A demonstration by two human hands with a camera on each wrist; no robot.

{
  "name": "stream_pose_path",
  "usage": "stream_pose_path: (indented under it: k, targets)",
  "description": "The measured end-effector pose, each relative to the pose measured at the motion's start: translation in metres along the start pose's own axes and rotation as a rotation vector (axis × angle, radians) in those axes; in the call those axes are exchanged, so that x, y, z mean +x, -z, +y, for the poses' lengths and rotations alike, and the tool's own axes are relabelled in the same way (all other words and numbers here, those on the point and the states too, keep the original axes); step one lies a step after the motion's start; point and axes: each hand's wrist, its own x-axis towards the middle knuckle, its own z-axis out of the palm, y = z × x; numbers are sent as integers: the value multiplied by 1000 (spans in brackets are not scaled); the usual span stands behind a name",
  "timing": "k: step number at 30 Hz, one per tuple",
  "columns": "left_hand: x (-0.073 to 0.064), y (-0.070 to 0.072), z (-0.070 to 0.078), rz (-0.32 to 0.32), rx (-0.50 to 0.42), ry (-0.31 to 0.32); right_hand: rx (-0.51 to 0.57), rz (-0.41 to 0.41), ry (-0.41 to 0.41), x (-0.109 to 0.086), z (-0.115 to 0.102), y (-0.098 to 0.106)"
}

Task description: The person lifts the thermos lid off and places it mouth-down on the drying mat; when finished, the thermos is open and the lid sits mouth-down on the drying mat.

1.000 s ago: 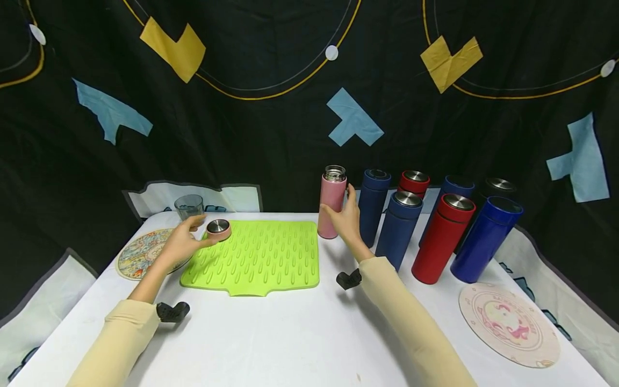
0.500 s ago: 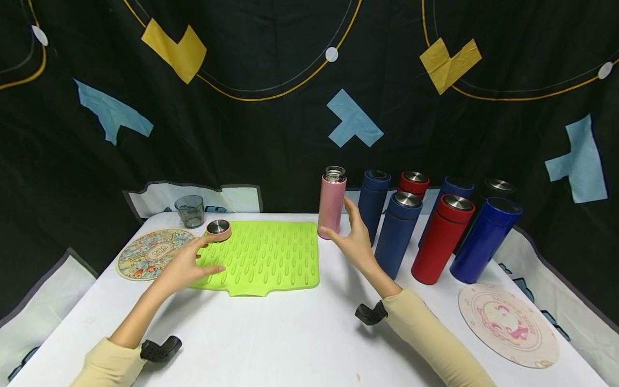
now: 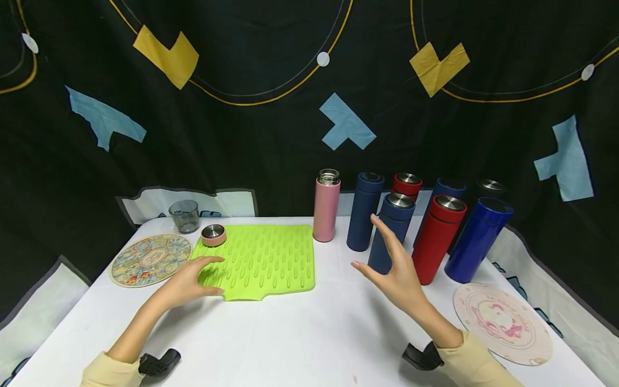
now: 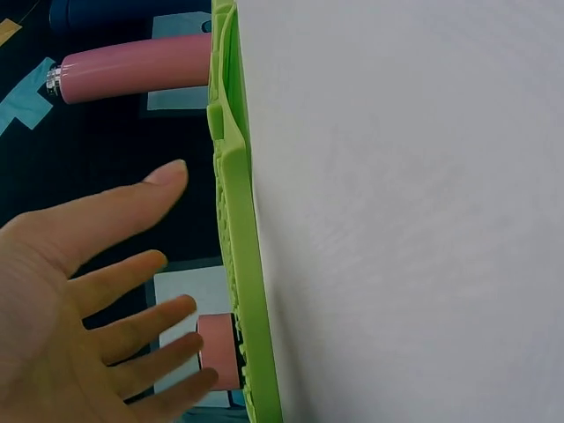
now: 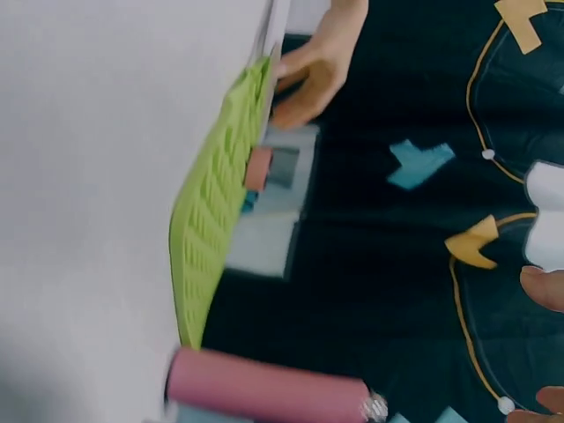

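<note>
My left hand [image 3: 186, 284] hovers over the near left corner of the green ridged mat [image 3: 271, 258], fingers and thumb spread with nothing between them. A pink lid [image 3: 214, 236] with a steel top sits on the mat's far left corner, beyond that hand. The uncapped pink thermos bottle [image 3: 326, 207] stands upright just right of the mat, its steel neck bare. My right hand [image 3: 401, 274], thumb and fingers apart and holding nothing, is in front of a blue thermos bottle [image 3: 390, 236]. In the left wrist view the pink lid [image 4: 218, 351] shows behind the left fingertips.
Several red, blue and black bottles [image 3: 437, 242] stand together at the right. A glass cup [image 3: 185, 216] and a patterned round mat [image 3: 151, 260] are at the left. A pink round mat [image 3: 503, 324] lies front right. A dark curtain [image 3: 271, 156] hangs behind the table.
My right hand has let go of the pink thermos bottle and drawn back to the right, toward me. My left hand has moved nearer to me, away from the pink lid.
</note>
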Motion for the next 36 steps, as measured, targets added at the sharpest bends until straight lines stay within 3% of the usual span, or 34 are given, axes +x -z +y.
stream_pose_path:
  k: [5,11,20,28,32,36]
  targets:
    - [-1,-2,-3,-18,15,19,-69,100,71,0,-15,29]
    - [-3,-4,-6,-53,-10,38,-78,164,-62,1,-15,44]
    - [-3,-6,-8,-103,-32,55,79,214,-213,2,24,41]
    - [-3,-6,-8,-113,-30,58,245,183,-415,1,82,25]
    - [-3,-7,-6,-107,-25,40,274,156,-473,1,93,19]
    - [-4,-7,-5,-109,-26,38,275,128,-500,2,91,17]
